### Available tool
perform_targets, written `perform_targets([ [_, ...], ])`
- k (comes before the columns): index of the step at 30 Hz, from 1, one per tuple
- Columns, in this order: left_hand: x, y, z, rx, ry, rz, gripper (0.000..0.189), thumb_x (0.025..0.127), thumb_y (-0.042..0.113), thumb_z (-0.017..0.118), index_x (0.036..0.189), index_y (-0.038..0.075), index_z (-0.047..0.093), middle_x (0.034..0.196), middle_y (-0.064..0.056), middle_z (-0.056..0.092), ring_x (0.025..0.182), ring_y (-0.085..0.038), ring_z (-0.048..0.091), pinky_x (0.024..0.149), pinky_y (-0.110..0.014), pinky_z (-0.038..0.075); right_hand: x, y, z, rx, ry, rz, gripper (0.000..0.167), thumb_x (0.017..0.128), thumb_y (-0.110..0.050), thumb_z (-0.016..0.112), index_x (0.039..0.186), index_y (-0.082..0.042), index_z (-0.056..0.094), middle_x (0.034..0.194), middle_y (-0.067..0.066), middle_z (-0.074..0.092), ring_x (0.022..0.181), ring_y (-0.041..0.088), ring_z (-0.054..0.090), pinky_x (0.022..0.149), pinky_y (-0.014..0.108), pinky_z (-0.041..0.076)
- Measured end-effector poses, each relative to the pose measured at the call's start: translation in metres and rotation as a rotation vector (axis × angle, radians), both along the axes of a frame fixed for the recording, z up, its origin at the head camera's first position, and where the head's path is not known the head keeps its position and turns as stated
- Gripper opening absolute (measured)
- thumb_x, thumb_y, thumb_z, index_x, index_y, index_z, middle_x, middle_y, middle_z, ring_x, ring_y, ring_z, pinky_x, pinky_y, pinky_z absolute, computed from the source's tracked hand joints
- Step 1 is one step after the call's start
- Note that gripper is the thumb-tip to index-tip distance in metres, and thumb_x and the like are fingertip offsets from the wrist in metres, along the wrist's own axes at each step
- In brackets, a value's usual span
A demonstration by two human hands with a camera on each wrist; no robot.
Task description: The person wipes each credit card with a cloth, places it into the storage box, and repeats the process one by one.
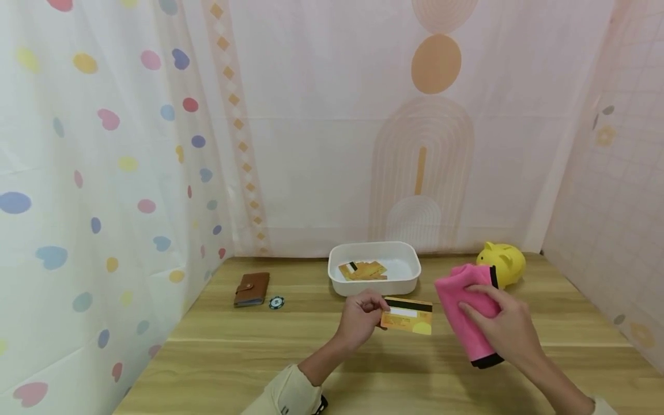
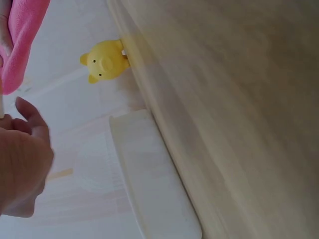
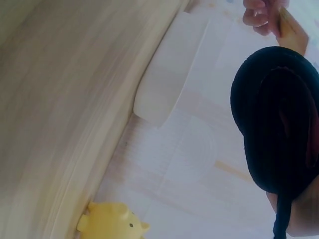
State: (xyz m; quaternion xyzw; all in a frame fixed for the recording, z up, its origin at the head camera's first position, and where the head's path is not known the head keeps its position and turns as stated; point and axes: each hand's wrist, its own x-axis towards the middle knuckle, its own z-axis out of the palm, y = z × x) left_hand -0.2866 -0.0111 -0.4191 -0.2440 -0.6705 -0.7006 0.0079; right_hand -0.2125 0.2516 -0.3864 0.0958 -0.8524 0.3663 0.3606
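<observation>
My left hand (image 1: 361,317) pinches a yellow-orange bank card (image 1: 410,325) by its left end, with its black stripe and white strip facing me. Just right of the card, my right hand (image 1: 505,323) grips a folded pink cloth (image 1: 464,305) with black edging, thumb and fingers spread over its side. Both card and cloth are held above the table. From the right wrist, the cloth's dark edge (image 3: 271,119) hides most of the hand. A white tray (image 1: 374,286) behind the hands contains several similar cards (image 1: 363,271).
A yellow piggy bank (image 1: 510,264) stands at the back right, behind the cloth. On the left of the wooden table (image 1: 207,357) lie a brown snap wallet (image 1: 252,289) and a poker chip (image 1: 276,302). Patterned curtains (image 1: 321,115) enclose the table at the back and sides.
</observation>
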Motion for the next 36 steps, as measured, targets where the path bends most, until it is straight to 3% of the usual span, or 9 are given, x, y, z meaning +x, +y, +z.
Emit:
perform_targets([
  [2, -0.001, 0.000, -0.002, 0.005, -0.003, -0.021, 0.017, 0.084, -0.021, 0.052, 0.087, -0.015, 0.067, 0.091, -0.004, 0.056, 0.062, -0.007, 0.056, 0.056, -0.026, 0.057, 0.000, -0.001, -0.001, -0.001, 0.000, 0.008, 0.028, 0.074, -0.004, 0.086, 0.096, -0.011, 0.071, 0.086, 0.010, 0.072, 0.057, 0.004, 0.056, 0.047, 0.021, 0.046],
  [5, -0.001, 0.002, -0.003, -0.004, -0.009, -0.032, 0.014, 0.083, -0.019, 0.056, 0.087, -0.016, 0.069, 0.099, -0.006, 0.055, 0.076, -0.009, 0.061, 0.057, -0.026, 0.057, 0.001, -0.002, -0.002, -0.002, -0.002, 0.015, 0.028, 0.074, -0.004, 0.086, 0.096, -0.011, 0.072, 0.086, 0.010, 0.072, 0.058, 0.004, 0.056, 0.047, 0.021, 0.046],
  [9, -0.001, 0.002, -0.002, -0.048, 0.047, 0.002, 0.015, 0.080, -0.019, 0.059, 0.082, -0.011, 0.072, 0.117, -0.012, 0.059, 0.107, -0.022, 0.061, 0.062, -0.024, 0.057, 0.002, -0.003, -0.001, -0.014, 0.006, 0.012, 0.028, 0.073, -0.004, 0.087, 0.096, -0.011, 0.072, 0.086, 0.009, 0.071, 0.057, 0.003, 0.055, 0.047, 0.019, 0.045],
  [12, -0.001, 0.002, 0.000, -0.071, 0.098, 0.036, 0.018, 0.079, -0.019, 0.061, 0.081, -0.006, 0.074, 0.124, -0.014, 0.060, 0.120, -0.030, 0.056, 0.065, -0.022, 0.056, 0.002, -0.004, 0.001, -0.023, 0.015, 0.016, 0.029, 0.073, -0.004, 0.087, 0.096, -0.011, 0.072, 0.087, 0.009, 0.072, 0.058, 0.002, 0.055, 0.047, 0.019, 0.044],
  [16, -0.002, 0.001, 0.001, -0.054, 0.099, 0.039, 0.016, 0.081, -0.017, 0.062, 0.082, -0.007, 0.074, 0.119, -0.015, 0.065, 0.112, -0.026, 0.061, 0.063, -0.023, 0.057, 0.002, -0.004, 0.003, -0.017, 0.021, 0.020, 0.029, 0.072, -0.003, 0.087, 0.096, -0.011, 0.072, 0.088, 0.009, 0.072, 0.060, 0.003, 0.056, 0.048, 0.018, 0.045],
  [20, -0.002, 0.002, 0.003, -0.024, 0.047, 0.036, 0.005, 0.087, -0.006, 0.069, 0.089, -0.009, 0.073, 0.103, -0.019, 0.071, 0.088, -0.012, 0.067, 0.060, -0.024, 0.056, 0.002, -0.005, 0.005, -0.022, 0.008, 0.017, 0.030, 0.073, -0.004, 0.087, 0.096, -0.012, 0.071, 0.088, 0.008, 0.072, 0.061, 0.004, 0.057, 0.049, 0.019, 0.046],
  [24, 0.001, 0.001, 0.004, -0.020, 0.018, 0.044, 0.016, 0.090, 0.008, 0.072, 0.090, -0.007, 0.069, 0.089, -0.023, 0.071, 0.072, -0.007, 0.066, 0.057, -0.022, 0.054, 0.005, -0.008, 0.007, -0.037, -0.012, 0.025, 0.030, 0.073, -0.005, 0.087, 0.097, -0.013, 0.071, 0.088, 0.007, 0.072, 0.060, 0.005, 0.058, 0.049, 0.021, 0.048],
  [29, 0.001, 0.000, 0.005, 0.007, -0.011, 0.012, 0.019, 0.091, 0.010, 0.071, 0.091, -0.008, 0.066, 0.086, -0.026, 0.070, 0.067, -0.009, 0.069, 0.053, -0.021, 0.052, 0.007, -0.014, 0.010, -0.068, -0.006, 0.052, 0.031, 0.073, -0.004, 0.087, 0.097, -0.014, 0.072, 0.090, 0.005, 0.072, 0.062, 0.006, 0.060, 0.051, 0.021, 0.050],
  [36, -0.001, 0.000, 0.006, 0.002, -0.118, -0.079, 0.023, 0.092, 0.005, 0.070, 0.110, -0.009, 0.069, 0.092, -0.021, 0.072, 0.073, -0.010, 0.071, 0.063, -0.024, 0.057, 0.006, -0.026, 0.013, -0.086, 0.038, 0.114, 0.031, 0.072, -0.003, 0.088, 0.097, -0.014, 0.073, 0.092, 0.005, 0.073, 0.068, 0.005, 0.061, 0.054, 0.019, 0.049],
])
